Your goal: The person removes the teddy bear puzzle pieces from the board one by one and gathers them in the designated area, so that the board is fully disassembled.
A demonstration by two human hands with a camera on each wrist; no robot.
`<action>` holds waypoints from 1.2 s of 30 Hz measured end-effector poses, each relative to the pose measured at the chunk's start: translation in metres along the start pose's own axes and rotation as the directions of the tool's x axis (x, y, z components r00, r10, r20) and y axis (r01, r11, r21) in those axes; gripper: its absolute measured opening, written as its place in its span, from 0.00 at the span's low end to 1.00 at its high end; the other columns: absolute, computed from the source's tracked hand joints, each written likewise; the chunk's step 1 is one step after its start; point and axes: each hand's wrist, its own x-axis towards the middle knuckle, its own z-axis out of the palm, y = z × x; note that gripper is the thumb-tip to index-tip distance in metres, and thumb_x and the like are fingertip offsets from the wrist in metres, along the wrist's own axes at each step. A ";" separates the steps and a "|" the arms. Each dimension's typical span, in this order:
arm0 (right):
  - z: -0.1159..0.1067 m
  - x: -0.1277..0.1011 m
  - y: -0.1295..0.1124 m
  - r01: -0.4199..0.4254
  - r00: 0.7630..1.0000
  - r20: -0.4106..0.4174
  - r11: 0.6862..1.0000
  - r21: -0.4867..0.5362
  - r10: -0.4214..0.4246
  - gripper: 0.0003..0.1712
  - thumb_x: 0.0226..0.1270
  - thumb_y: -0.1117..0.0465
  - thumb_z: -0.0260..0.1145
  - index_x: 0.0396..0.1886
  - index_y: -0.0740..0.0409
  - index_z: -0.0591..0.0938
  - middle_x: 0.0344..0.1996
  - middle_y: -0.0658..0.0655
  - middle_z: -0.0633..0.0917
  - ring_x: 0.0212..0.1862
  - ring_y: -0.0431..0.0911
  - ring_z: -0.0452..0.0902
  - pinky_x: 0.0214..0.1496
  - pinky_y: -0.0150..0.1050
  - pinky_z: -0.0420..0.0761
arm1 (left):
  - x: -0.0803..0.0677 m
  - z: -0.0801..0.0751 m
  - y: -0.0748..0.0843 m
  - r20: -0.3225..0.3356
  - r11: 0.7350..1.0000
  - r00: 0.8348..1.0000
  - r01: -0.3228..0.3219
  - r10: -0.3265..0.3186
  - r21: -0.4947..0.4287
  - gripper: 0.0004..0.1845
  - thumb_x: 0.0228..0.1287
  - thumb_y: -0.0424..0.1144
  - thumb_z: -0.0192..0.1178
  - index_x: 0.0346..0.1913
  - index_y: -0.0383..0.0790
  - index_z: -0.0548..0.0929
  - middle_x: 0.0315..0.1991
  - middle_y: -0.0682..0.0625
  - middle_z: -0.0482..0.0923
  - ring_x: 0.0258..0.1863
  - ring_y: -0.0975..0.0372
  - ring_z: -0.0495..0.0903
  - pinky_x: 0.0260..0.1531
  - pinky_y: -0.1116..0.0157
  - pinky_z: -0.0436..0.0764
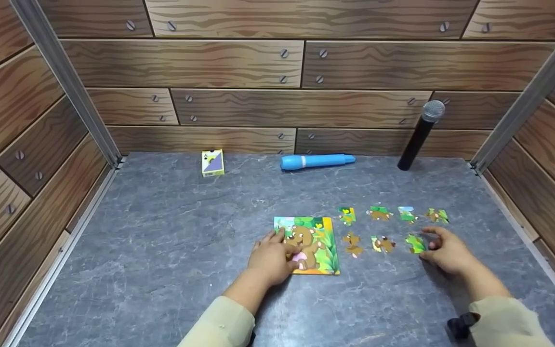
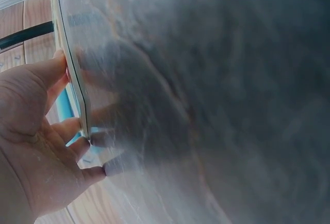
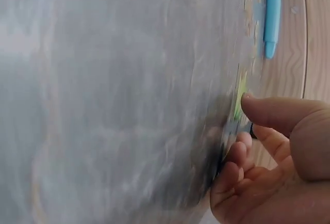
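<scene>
A square puzzle board (image 1: 323,246) with a bear picture lies flat on the grey table. My left hand (image 1: 271,260) rests over its left side, fingers spread and touching the surface and edge. In the left wrist view the board (image 2: 72,69) is seen edge-on beside the left hand (image 2: 41,126). To the right, a green puzzle piece (image 1: 416,244) lies flat, with my right hand (image 1: 448,253) beside it, thumb and index finger apart. The right wrist view shows the thumb of the right hand (image 3: 273,152) touching or very near the green piece (image 3: 240,97).
Several loose puzzle pieces (image 1: 380,213) lie in two rows right of the board. Farther back are a card box (image 1: 213,163), a blue toy microphone (image 1: 317,161) and an upright black microphone (image 1: 419,137). Wood-patterned walls (image 1: 239,62) enclose the table.
</scene>
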 end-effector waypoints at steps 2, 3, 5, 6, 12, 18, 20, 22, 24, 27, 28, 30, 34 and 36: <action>0.006 -0.001 -0.007 0.036 0.998 -0.043 0.999 -0.017 -0.037 0.39 0.64 0.72 0.72 0.72 0.78 0.67 0.38 0.64 0.77 0.36 0.52 0.75 0.33 0.39 0.78 | 0.000 0.000 0.000 0.000 1.000 1.000 -0.001 0.001 0.001 0.21 0.70 0.50 0.71 0.63 0.54 0.89 0.81 0.39 0.62 0.80 0.42 0.59 0.76 0.35 0.59; 0.010 -0.001 -0.012 0.061 0.996 -0.066 0.998 -0.025 -0.063 0.38 0.64 0.71 0.72 0.71 0.78 0.68 0.40 0.66 0.78 0.38 0.54 0.77 0.35 0.40 0.79 | 0.000 0.000 0.000 0.000 1.000 1.000 0.000 0.000 0.003 0.21 0.70 0.50 0.71 0.63 0.55 0.88 0.81 0.39 0.62 0.80 0.42 0.59 0.76 0.35 0.59; 0.017 -0.002 -0.023 0.118 0.986 -0.112 0.992 -0.040 -0.121 0.36 0.64 0.70 0.73 0.69 0.77 0.71 0.43 0.70 0.79 0.43 0.58 0.79 0.38 0.42 0.79 | 0.000 0.000 0.000 0.001 1.000 1.000 0.002 -0.002 0.002 0.21 0.70 0.51 0.71 0.63 0.54 0.89 0.81 0.39 0.62 0.80 0.43 0.59 0.76 0.35 0.59; 0.021 -0.002 -0.030 0.145 0.980 -0.130 0.989 -0.041 -0.149 0.34 0.64 0.70 0.73 0.68 0.77 0.73 0.44 0.71 0.79 0.45 0.59 0.78 0.40 0.43 0.79 | 0.000 0.000 0.000 0.003 1.000 1.000 0.003 -0.003 0.003 0.21 0.70 0.51 0.71 0.63 0.54 0.89 0.81 0.40 0.62 0.81 0.43 0.59 0.76 0.35 0.59; 0.043 -0.006 -0.074 0.276 0.947 -0.175 0.961 0.024 -0.268 0.31 0.61 0.73 0.75 0.65 0.72 0.78 0.41 0.64 0.79 0.40 0.50 0.74 0.39 0.37 0.76 | 0.001 0.002 0.000 0.007 1.000 1.000 0.007 -0.007 -0.003 0.22 0.69 0.50 0.71 0.64 0.55 0.88 0.81 0.39 0.61 0.81 0.43 0.58 0.76 0.34 0.58; 0.072 -0.012 -0.110 0.368 0.926 -0.125 0.925 0.092 -0.356 0.30 0.58 0.74 0.77 0.62 0.71 0.80 0.39 0.63 0.79 0.38 0.49 0.74 0.38 0.35 0.77 | 0.002 0.003 0.000 -0.004 1.000 1.000 0.005 -0.005 -0.007 0.22 0.70 0.50 0.71 0.64 0.53 0.88 0.81 0.39 0.61 0.81 0.42 0.58 0.75 0.33 0.58; 0.082 -0.015 -0.118 0.383 0.923 -0.073 0.919 0.096 -0.377 0.31 0.59 0.73 0.77 0.62 0.71 0.80 0.41 0.63 0.80 0.39 0.50 0.75 0.38 0.36 0.78 | 0.002 0.003 0.000 -0.005 1.000 1.000 0.007 -0.007 -0.005 0.22 0.70 0.50 0.71 0.64 0.53 0.88 0.81 0.39 0.61 0.81 0.42 0.58 0.75 0.33 0.59; 0.093 -0.017 -0.126 0.396 0.918 -0.016 0.914 0.092 -0.396 0.32 0.59 0.71 0.77 0.64 0.71 0.79 0.42 0.64 0.81 0.39 0.49 0.76 0.39 0.38 0.80 | 0.002 0.003 0.000 0.001 1.000 1.000 0.013 -0.013 -0.003 0.22 0.70 0.50 0.70 0.65 0.53 0.88 0.81 0.40 0.61 0.81 0.42 0.58 0.75 0.33 0.58; 0.105 -0.020 -0.132 0.405 0.912 0.033 0.910 0.086 -0.409 0.33 0.59 0.70 0.77 0.65 0.72 0.79 0.42 0.63 0.81 0.40 0.49 0.77 0.40 0.39 0.81 | 0.002 0.003 0.000 0.004 1.000 1.000 0.016 -0.016 -0.003 0.22 0.70 0.50 0.71 0.65 0.54 0.87 0.81 0.40 0.61 0.81 0.43 0.58 0.75 0.33 0.58; 0.123 -0.023 -0.138 0.424 0.899 0.080 0.901 0.086 -0.431 0.34 0.58 0.70 0.78 0.64 0.73 0.79 0.41 0.62 0.82 0.39 0.49 0.78 0.40 0.39 0.81 | 0.003 0.003 0.000 0.006 1.000 1.000 0.012 -0.012 -0.003 0.23 0.70 0.51 0.70 0.66 0.55 0.87 0.82 0.40 0.61 0.81 0.42 0.58 0.75 0.33 0.58; 0.129 -0.023 -0.140 0.428 0.896 0.090 0.900 0.084 -0.435 0.34 0.57 0.69 0.78 0.64 0.73 0.79 0.40 0.61 0.82 0.39 0.49 0.78 0.40 0.38 0.81 | 0.003 0.003 0.000 0.004 1.000 1.000 0.010 -0.010 -0.003 0.23 0.70 0.51 0.71 0.66 0.55 0.87 0.81 0.40 0.61 0.81 0.42 0.58 0.75 0.33 0.58; 0.140 -0.025 -0.143 0.430 0.893 0.110 0.899 0.081 -0.437 0.34 0.56 0.70 0.78 0.63 0.74 0.79 0.39 0.59 0.81 0.38 0.49 0.77 0.40 0.38 0.80 | 0.003 0.003 0.000 -0.001 1.000 1.000 0.004 -0.004 -0.003 0.23 0.69 0.51 0.71 0.66 0.56 0.87 0.81 0.40 0.62 0.81 0.42 0.58 0.75 0.32 0.58; 0.155 -0.026 -0.148 0.403 0.907 0.129 0.915 0.018 -0.402 0.33 0.56 0.69 0.79 0.62 0.72 0.80 0.38 0.55 0.82 0.40 0.47 0.77 0.45 0.43 0.81 | 0.003 0.003 -0.001 -0.011 1.000 1.000 0.002 -0.002 -0.005 0.24 0.69 0.51 0.71 0.66 0.55 0.87 0.81 0.40 0.62 0.80 0.42 0.59 0.74 0.32 0.58; 0.160 -0.027 -0.149 0.368 0.923 0.132 0.930 -0.017 -0.362 0.32 0.57 0.67 0.80 0.62 0.69 0.81 0.39 0.54 0.82 0.42 0.48 0.78 0.49 0.48 0.83 | 0.002 0.003 0.000 -0.017 1.000 1.000 0.007 -0.007 -0.017 0.25 0.68 0.50 0.72 0.66 0.51 0.86 0.81 0.40 0.62 0.81 0.43 0.59 0.75 0.33 0.58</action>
